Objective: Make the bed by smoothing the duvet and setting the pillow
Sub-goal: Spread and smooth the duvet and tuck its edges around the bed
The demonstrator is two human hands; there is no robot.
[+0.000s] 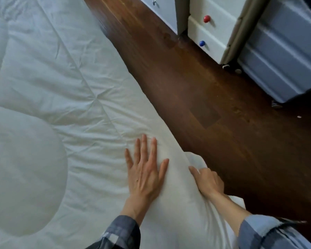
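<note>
1. A white quilted duvet (57, 90), creased and stitched into wide panels, lay spread across the bed, filling the left and centre of the head camera's view, its right edge running diagonally beside the dark wooden plank floor (196, 108).
2. The person's left hand (145, 169) lay flat on the duvet near that edge, fingers straight and spread, palm pressed to the fabric.
3. The right hand (207, 182) gripped the duvet's edge just beside the left hand, fingers curled into a raised fold of the cloth where it hung toward the floor.
4. Both forearms came up from the bottom of the view, the left in a dark checked sleeve (120, 232), the right in a light blue rolled cuff (258, 229).
5. Across the strip of floor stood a white drawer unit (212, 33) bearing a round red knob (206, 19) and a round blue knob (202, 43), with a pale blue ribbed panel (280, 56) to its right.
6. A rounded swell showed in the duvet at lower left; what lay beneath could not be told.
</note>
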